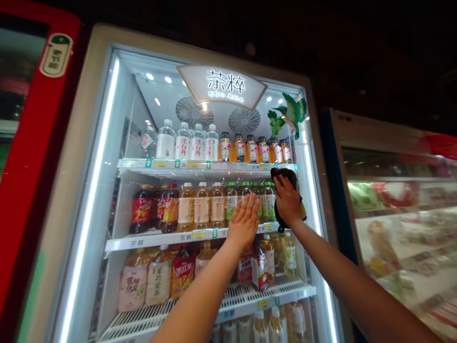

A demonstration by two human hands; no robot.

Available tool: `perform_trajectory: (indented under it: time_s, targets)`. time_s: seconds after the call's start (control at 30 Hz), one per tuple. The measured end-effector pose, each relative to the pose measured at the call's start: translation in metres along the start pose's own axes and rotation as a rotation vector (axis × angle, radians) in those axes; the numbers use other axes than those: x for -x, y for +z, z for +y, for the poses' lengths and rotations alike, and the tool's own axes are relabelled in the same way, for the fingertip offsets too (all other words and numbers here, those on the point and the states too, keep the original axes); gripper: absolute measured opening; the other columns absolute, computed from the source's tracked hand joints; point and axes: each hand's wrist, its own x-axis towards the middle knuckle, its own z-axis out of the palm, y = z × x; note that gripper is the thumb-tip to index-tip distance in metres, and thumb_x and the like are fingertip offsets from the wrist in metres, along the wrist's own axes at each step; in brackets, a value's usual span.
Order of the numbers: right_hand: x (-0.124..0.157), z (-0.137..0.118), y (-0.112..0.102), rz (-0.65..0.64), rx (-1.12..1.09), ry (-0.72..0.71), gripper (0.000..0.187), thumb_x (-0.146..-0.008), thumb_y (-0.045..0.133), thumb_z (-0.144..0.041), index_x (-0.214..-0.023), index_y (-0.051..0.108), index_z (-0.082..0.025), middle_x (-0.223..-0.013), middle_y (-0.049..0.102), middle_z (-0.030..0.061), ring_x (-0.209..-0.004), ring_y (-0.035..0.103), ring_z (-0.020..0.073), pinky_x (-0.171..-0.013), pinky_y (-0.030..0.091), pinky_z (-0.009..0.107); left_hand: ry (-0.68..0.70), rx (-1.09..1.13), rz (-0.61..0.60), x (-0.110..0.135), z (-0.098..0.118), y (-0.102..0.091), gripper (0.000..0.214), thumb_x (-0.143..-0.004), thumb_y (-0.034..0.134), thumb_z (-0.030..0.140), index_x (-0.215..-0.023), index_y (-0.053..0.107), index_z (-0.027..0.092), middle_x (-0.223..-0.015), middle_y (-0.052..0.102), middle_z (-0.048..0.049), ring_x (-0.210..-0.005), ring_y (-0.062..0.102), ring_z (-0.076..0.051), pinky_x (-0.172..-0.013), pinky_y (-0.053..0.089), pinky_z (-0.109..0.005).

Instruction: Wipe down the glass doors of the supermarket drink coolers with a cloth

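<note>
A tall drinks fridge with a glass door [157, 178] stands in front of me, lit from inside. My left hand [244, 219] lies flat against the glass near the middle, fingers stretched upward and nothing in it. To its right, my right hand [285, 197] presses a dark cloth [291, 176] with a yellow patch on the glass. The cloth shows above the fingers and below the wrist side of the hand. Behind the glass, close to both hands, are green-capped tea bottles [231, 200] on the second shelf.
Water bottles [183, 143] and small amber bottles [240, 150] fill the top shelf. A fan-shaped sign [222, 85] and a green bird decoration [293, 112] are at the door's top. A red fridge [35, 128] stands left, an open chilled display [403, 224] right.
</note>
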Motion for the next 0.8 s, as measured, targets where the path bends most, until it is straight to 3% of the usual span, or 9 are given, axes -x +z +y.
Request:
perform_trajectory:
  time_s: [0.07,0.13,0.27,0.37,0.47,0.57,0.63,0.73,0.8]
  targets:
    - [0.001,-0.023,0.008,0.007,0.022,-0.008,0.059,-0.096,0.039,-0.016,-0.153,0.044,-0.029,-0.16,0.042,0.005,-0.149,0.036,0.028,-0.116,0.032,0.059,0.052,-0.007,-0.005,0.009,-0.011,-0.008,0.07,-0.102,0.042,0.038,-0.162,0.017,0.015,-0.169,0.016,-0.0063,-0.158,0.011,-0.023,-0.13,0.015,-0.045]
    - [0.016,-0.038,0.01,-0.038,0.036,-0.115,0.063,-0.093,0.041,-0.013,-0.153,0.043,-0.029,-0.161,0.042,0.0048,-0.149,0.035,0.0272,-0.118,0.03,0.058,0.067,-0.028,0.005,0.025,-0.026,-0.018,0.071,-0.1,0.045,0.039,-0.162,0.018,0.018,-0.169,0.018,-0.0054,-0.158,0.01,-0.023,-0.131,0.009,-0.049]
    - [0.053,-0.029,0.0,-0.176,0.015,-0.359,0.067,-0.087,0.046,-0.008,-0.151,0.048,-0.03,-0.16,0.044,0.0037,-0.148,0.037,0.0249,-0.12,0.027,0.053,0.055,-0.089,0.03,0.073,-0.066,-0.046,0.072,-0.099,0.048,0.041,-0.162,0.02,0.02,-0.168,0.023,-0.0066,-0.158,0.011,-0.022,-0.131,-0.002,-0.048]
    - [0.05,-0.018,-0.004,-0.14,0.011,-0.286,0.068,-0.086,0.046,-0.007,-0.15,0.048,-0.031,-0.158,0.047,0.004,-0.147,0.039,0.0246,-0.118,0.031,0.052,0.086,-0.113,0.032,0.105,-0.098,-0.064,0.07,-0.1,0.047,0.041,-0.162,0.022,0.021,-0.166,0.029,-0.0062,-0.158,0.013,-0.021,-0.131,-0.003,-0.047]
    - [0.027,-0.033,0.005,-0.021,0.025,-0.101,0.069,-0.087,0.044,-0.008,-0.152,0.045,-0.031,-0.157,0.047,0.0053,-0.147,0.039,0.0265,-0.116,0.034,0.056,0.106,-0.116,0.034,0.121,-0.122,-0.072,0.071,-0.099,0.049,0.043,-0.162,0.022,0.023,-0.164,0.033,-0.005,-0.157,0.014,-0.02,-0.131,-0.002,-0.046]
    - [0.018,-0.066,0.017,0.026,0.008,-0.049,0.07,-0.087,0.044,-0.008,-0.153,0.044,-0.03,-0.158,0.046,0.0054,-0.148,0.037,0.0274,-0.117,0.03,0.059,0.114,-0.111,0.047,0.126,-0.132,-0.07,0.073,-0.098,0.051,0.045,-0.162,0.022,0.025,-0.164,0.035,-0.0039,-0.157,0.014,-0.02,-0.131,-0.001,-0.046]
    - [0.029,-0.079,0.02,-0.015,-0.004,-0.132,0.07,-0.086,0.045,-0.007,-0.153,0.045,-0.03,-0.159,0.045,0.0052,-0.149,0.036,0.0263,-0.119,0.027,0.058,0.109,-0.105,0.055,0.126,-0.132,-0.067,0.073,-0.097,0.052,0.044,-0.162,0.024,0.025,-0.164,0.034,-0.0039,-0.157,0.014,-0.021,-0.131,-0.001,-0.047]
    - [0.058,-0.073,0.013,-0.126,-0.002,-0.319,0.069,-0.085,0.046,-0.006,-0.15,0.048,-0.029,-0.159,0.046,0.0046,-0.149,0.037,0.0248,-0.12,0.026,0.054,0.1,-0.089,0.05,0.127,-0.129,-0.064,0.072,-0.097,0.051,0.044,-0.161,0.025,0.024,-0.165,0.032,-0.0046,-0.157,0.016,-0.022,-0.131,-0.001,-0.047]
    - [0.07,-0.06,0.007,-0.142,0.0,-0.335,0.066,-0.086,0.046,-0.007,-0.149,0.05,-0.029,-0.157,0.047,0.0048,-0.147,0.039,0.0243,-0.12,0.028,0.052,0.101,-0.075,0.046,0.128,-0.129,-0.063,0.072,-0.097,0.05,0.044,-0.162,0.024,0.024,-0.165,0.031,-0.0048,-0.157,0.017,-0.023,-0.131,-0.001,-0.047]
